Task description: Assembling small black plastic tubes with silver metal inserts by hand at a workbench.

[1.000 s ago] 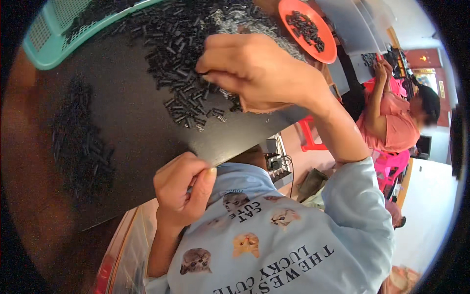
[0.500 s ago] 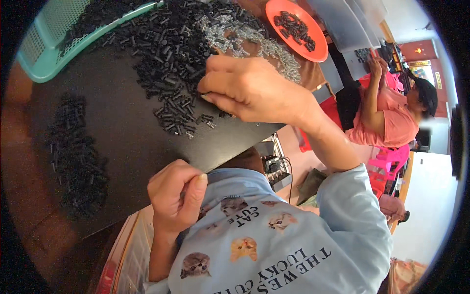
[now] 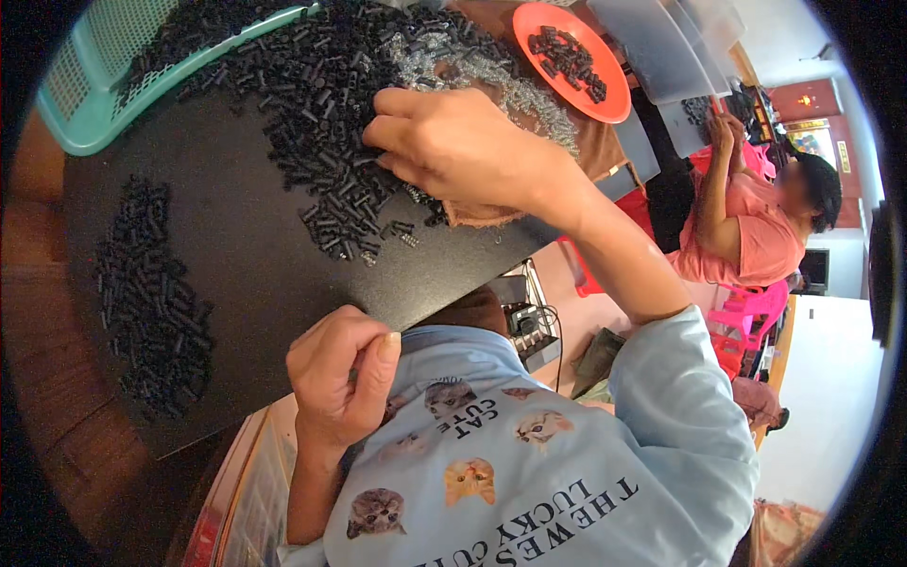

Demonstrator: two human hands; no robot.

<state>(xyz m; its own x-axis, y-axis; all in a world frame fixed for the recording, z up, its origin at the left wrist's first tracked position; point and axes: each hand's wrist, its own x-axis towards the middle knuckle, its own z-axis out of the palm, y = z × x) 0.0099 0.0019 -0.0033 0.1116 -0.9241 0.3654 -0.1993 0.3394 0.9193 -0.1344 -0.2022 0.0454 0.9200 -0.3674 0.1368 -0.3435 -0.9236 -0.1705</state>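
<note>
My right hand [image 3: 453, 144] is over the edge of a big heap of small black plastic cylinders [image 3: 326, 180], fingers bent down and their tips among the pieces. What those tips pinch, if anything, is hidden. Beyond this hand lies a pile of small metal springs [image 3: 425, 64] on a brown cloth [image 3: 477, 215]. Just off the near table edge, my left hand [image 3: 340, 373] is curled closed with its thumb on top. I cannot see what is inside it.
A green mesh basket [image 3: 85, 132] stands far left, spilling black pieces. Another batch of black cylinders [image 3: 151, 302] lies on the left of the dark table [image 3: 246, 274]. An orange plate [image 3: 614, 99] holds more, beside clear plastic bins [image 3: 652, 47]. A person in pink [image 3: 746, 227] sits at right.
My right hand has moved left and slightly farther away, further over the black heap, uncovering more of the brown cloth. My left hand has stayed about where it was.
</note>
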